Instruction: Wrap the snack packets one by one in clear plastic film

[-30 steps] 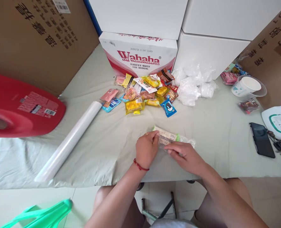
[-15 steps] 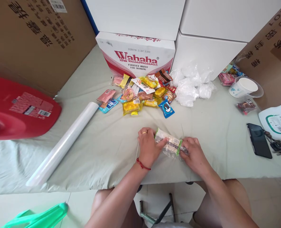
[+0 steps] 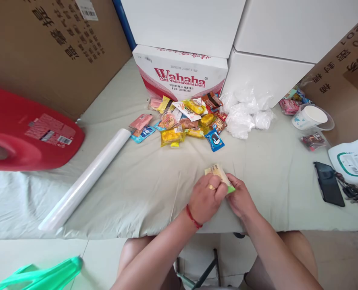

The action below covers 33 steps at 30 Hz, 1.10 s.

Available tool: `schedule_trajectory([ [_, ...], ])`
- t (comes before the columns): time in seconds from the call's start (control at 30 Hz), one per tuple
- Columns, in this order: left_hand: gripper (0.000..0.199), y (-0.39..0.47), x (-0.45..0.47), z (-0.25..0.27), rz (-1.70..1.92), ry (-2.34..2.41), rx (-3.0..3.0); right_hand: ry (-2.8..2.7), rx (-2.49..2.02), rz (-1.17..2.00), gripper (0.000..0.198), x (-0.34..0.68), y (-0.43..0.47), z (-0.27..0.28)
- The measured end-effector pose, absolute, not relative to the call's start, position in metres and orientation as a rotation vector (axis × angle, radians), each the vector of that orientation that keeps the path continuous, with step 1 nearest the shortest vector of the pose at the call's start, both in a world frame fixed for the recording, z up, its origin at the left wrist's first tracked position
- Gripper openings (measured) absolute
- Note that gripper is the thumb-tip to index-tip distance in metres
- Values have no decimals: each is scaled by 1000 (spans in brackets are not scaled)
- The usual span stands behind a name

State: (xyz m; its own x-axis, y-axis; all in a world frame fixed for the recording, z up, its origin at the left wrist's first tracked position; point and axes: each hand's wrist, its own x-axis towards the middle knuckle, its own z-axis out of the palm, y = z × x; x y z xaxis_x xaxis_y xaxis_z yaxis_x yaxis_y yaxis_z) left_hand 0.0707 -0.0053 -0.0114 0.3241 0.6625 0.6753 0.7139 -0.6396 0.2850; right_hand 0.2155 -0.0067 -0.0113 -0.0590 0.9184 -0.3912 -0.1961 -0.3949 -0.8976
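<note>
Near the front of the table, both my hands hold a cream and green snack packet (image 3: 217,169). My left hand (image 3: 205,197) is closed over its near side, fingers curled, with a ring and a red bracelet showing. At the packet's right edge, my right hand (image 3: 240,198) grips it from beside and below; some of its fingers are hidden. A green corner of the wrapper sticks out between the two hands. Beyond them lies a heap of wrapped snacks (image 3: 172,136), with a blue packet (image 3: 215,140) nearest to my hands.
Crumpled clear plastic bags (image 3: 242,121) lie right of the heap, before a Wahaha carton (image 3: 182,76) and white boxes. At left are a plastic film roll (image 3: 85,179) and a red jug (image 3: 36,133). A phone (image 3: 329,184), keys, paper cup (image 3: 309,117) and white bottle stand right.
The packet has turned between my hands, now showing a cream face with its green end toward me. My left hand has moved right and over it, closer to my right hand. The view has shifted slightly.
</note>
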Motion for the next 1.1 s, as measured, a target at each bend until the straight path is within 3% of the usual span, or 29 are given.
schedule_trajectory([
  [0.23,11,11,82,-27,-892,-1104,-2711,-419,-1144,1852,37,231,14,-7],
  [0.37,13,8,78,-24,-844,-1157,-2900,-435,-1208,1775,27,231,15,-4],
  [0.43,18,7,76,-19,-1042,-1246,-3048,-422,-1213,1724,24,228,17,-5],
  [0.5,18,7,72,-14,-1467,-1442,-3085,-416,-1198,1669,23,227,19,-6],
  [0.6,7,10,67,-11,-2055,-2165,-2624,-424,-1198,1581,27,225,19,-8],
  [0.7,26,14,64,-14,-2370,-2818,-2169,-455,-1228,1529,32,220,14,-11],
  [0.83,37,17,67,-21,-3038,-2770,-2122,-786,-1259,1595,44,215,7,-9],
  [1.03,35,18,65,-19,-2967,-2732,-2177,-1536,-1621,1303,46,232,13,6],
  [1.1,34,17,66,-15,-2887,-2696,-2327,-1558,-1619,1379,45,239,14,10],
])
